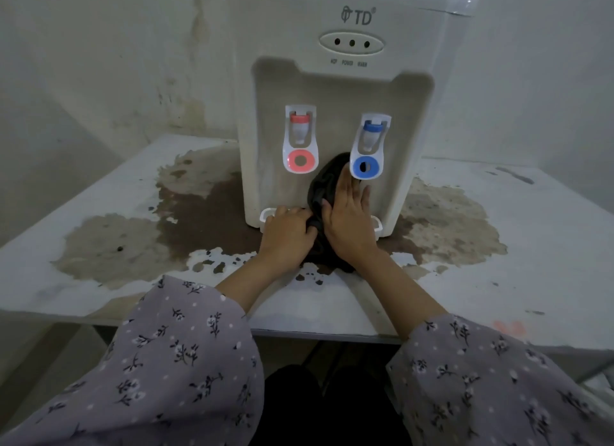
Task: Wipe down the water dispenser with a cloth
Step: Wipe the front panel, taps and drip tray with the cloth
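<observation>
A white tabletop water dispenser (345,80) stands on a worn table, with a red tap (300,140) on the left and a blue tap (369,146) on the right. A black cloth (324,183) lies bunched against the recess between and below the taps. My right hand (349,216) presses flat on the cloth, fingers straight and reaching up under the blue tap. My left hand (287,231) sits at the drip tray (267,214), fingers curled round the cloth's lower end. Part of the cloth is hidden under both hands.
The table (531,246) is white with large brown and grey patches where the surface has peeled around the dispenser. A stained wall stands close behind. The table's front edge runs just above my floral sleeves (186,362).
</observation>
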